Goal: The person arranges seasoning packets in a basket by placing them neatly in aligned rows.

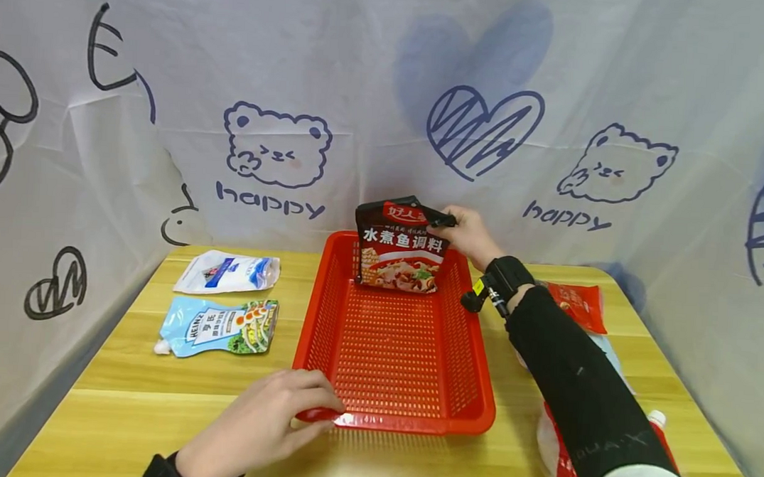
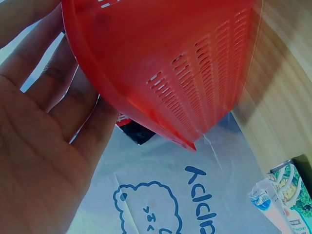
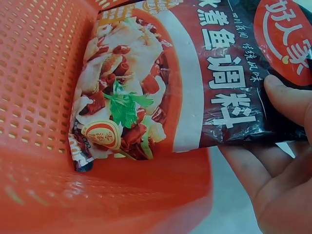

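Observation:
A red plastic basket (image 1: 392, 353) with perforated floor and walls stands in the middle of the table. At its near-left corner my left hand (image 1: 272, 419) grips the rim, and the left wrist view shows the fingers hooked over the edge. Inside the far end, a black and red seasoning packet (image 1: 402, 261) stands upright, its bottom low in the basket. My right hand (image 1: 468, 235) pinches the packet's upper right corner. In the right wrist view the thumb presses on the packet's printed front (image 3: 219, 73), and the other fingers are behind it.
Left of the basket lie a white pouch (image 1: 227, 273) and a light-blue Heinz pouch (image 1: 221, 327) with a spout. On the right, a red packet (image 1: 577, 307) and a red and white bag (image 1: 561, 449) lie partly under my sleeve. A printed cloth (image 1: 383, 75) hangs behind.

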### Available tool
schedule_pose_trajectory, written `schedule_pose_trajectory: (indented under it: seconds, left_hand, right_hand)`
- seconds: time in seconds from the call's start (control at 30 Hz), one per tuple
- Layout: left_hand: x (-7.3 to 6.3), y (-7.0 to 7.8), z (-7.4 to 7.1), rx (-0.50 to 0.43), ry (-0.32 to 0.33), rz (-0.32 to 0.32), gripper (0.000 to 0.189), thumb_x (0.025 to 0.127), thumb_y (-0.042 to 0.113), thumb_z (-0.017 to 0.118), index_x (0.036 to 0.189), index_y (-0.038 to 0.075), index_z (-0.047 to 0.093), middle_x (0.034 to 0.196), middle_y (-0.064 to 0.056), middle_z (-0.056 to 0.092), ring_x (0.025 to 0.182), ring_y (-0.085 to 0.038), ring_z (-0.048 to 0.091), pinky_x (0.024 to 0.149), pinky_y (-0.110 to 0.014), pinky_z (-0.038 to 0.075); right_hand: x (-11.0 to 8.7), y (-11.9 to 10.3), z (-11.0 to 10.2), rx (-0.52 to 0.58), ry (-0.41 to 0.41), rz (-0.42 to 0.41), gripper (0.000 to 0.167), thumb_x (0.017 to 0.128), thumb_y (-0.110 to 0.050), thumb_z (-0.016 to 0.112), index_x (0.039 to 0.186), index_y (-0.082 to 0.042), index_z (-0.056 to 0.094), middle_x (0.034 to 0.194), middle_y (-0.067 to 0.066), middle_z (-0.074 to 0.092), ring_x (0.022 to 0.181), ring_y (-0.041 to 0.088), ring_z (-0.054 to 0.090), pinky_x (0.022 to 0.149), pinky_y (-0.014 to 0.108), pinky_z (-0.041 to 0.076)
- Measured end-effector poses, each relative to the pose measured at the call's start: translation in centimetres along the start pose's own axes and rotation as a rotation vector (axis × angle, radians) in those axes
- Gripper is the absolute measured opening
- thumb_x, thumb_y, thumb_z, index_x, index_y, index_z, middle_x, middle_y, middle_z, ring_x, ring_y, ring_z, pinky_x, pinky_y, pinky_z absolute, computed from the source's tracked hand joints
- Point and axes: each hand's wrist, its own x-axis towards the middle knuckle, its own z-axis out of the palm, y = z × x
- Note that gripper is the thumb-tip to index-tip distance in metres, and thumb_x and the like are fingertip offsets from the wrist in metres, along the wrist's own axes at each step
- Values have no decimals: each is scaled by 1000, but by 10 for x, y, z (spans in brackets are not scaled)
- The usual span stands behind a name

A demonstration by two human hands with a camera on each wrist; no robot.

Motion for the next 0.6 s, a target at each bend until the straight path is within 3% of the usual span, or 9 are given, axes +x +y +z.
schedule_pose_trajectory:
  seconds: [0.3,0.43,0.6]
  left_hand:
    - [1,0,0,-15,-10,-10,18,90,15,82,105,23,78,103,15,70,89,-1,65,76,-25,56]
    - [1,0,-1,-8,-8,-11,18,89,15,82,105,23,78,103,16,70,90,-1,65,77,-26,57]
    - [1,0,-1,5,-15,-15,17,90,16,82,105,22,78,103,16,70,91,-2,65,77,-27,57]
  right_hand:
    - [12,1,5,-22,-32,41,11,99,-3,69,95,-2,59,89,6,49,72,17,43,60,26,38]
    - [19,1,6,-40,-30,65,9,100,-2,67,106,2,63,100,12,55,85,22,49,69,29,42]
    - [25,-1,9,-104,-12,95,23,99,-3,68,120,4,63,119,21,61,105,31,54,91,39,47]
